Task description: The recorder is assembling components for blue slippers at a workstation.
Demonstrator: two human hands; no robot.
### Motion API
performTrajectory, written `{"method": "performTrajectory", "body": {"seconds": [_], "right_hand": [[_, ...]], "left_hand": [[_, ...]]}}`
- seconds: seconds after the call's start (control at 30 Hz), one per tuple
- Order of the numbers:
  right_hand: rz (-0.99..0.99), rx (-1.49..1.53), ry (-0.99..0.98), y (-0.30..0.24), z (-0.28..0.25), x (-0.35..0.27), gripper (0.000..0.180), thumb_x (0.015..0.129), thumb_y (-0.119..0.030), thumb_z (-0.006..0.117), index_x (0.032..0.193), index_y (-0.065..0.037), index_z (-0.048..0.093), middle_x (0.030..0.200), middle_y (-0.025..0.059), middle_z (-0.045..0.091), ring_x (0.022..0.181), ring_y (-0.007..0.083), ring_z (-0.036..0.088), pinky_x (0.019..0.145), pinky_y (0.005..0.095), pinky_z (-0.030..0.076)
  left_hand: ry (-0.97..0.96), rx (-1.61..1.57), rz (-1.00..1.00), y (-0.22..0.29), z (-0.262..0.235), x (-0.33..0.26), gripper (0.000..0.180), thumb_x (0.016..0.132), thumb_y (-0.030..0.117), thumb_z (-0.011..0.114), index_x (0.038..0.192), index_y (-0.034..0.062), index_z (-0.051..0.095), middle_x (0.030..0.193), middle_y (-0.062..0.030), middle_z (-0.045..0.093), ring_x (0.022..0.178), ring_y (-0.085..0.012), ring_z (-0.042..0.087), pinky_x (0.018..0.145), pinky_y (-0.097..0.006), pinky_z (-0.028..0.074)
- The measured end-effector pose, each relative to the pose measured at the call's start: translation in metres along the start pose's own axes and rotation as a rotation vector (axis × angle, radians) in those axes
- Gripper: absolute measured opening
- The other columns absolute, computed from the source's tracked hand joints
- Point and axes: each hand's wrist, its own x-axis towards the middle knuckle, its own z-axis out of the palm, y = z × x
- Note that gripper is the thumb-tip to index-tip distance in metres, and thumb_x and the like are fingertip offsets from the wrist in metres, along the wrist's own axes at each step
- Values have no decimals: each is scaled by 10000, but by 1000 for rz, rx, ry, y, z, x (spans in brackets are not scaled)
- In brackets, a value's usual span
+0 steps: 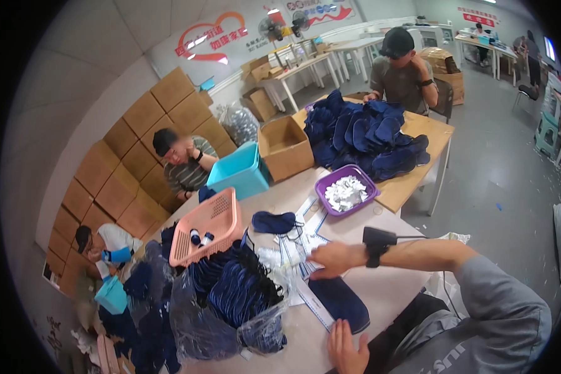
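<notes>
One dark navy fabric piece (340,302), flat and oblong, lies on the pale table (386,293) near the person, its long axis running from upper left to lower right. Right hand (331,258) reaches left across the table just beyond the piece's far end, fingers loosely curled over a scatter of clear flat packets with white and blue cards (302,249); whether it actually pinches one cannot be told. A black device is strapped at that wrist (375,244). Left hand (346,349) rests palm-down at the near table edge, fingers together and extended, just short of the navy piece's near end and apparently not touching it. Left of the hands, a clear plastic bag stuffed with dark blue items with black loops (237,299). Farther left and beyond, a pink perforated basket (209,227) tilted on its side, a single navy piece (274,222) beside it. Farther off: purple tray of white bits (346,190), open cardboard box (285,148), teal bin (240,171), large heap of navy pieces (364,134). Other people sit at the far and left sides.
</notes>
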Motion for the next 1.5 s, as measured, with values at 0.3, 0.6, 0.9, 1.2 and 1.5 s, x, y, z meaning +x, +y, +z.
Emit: {"method": "performTrajectory", "body": {"seconds": [0.3,0.6,0.9,1.2,1.5], "right_hand": [[525,-286,882,215,-133,7,160,857,-173,637,868,-28,706,852,194,704,863,411,709,764,530,573],[593,1177,1067,321,-124,95,223,1012,-290,677,1017,-84,762,895,0,743,740,40,620,616,249,503],[685,-209,477,335,-30,134,371,778,-349,702,1052,-131,824,1605,252,346,1475,416,318,1113,649,324],[871,-366,680,342,-39,136,221,854,-220,672,990,-69,759,1081,115,657,1135,317,568,944,530,437],[624,-317,567,339,-62,126,255,807,-239,696,944,-50,796,1362,213,566,1328,376,475,992,606,434]], "left_hand": [[187,72,-245,-60,18,-14,457,1038,331,637,1266,-65,652,1253,-261,661,1196,-469,597,1064,-550,444],[187,119,-287,-76,41,22,427,1043,319,629,1236,-61,661,1224,-257,666,1165,-466,606,1036,-540,456],[126,115,-280,-86,45,44,400,1047,307,621,1207,-56,670,1195,-253,672,1133,-462,616,1008,-531,469],[123,105,-276,-88,40,47,375,1052,295,614,1177,-52,680,1167,-249,678,1101,-459,625,979,-522,481],[145,106,-289,-86,36,42,353,1057,282,606,1148,-48,689,1138,-245,684,1070,-455,635,951,-513,493]]}}
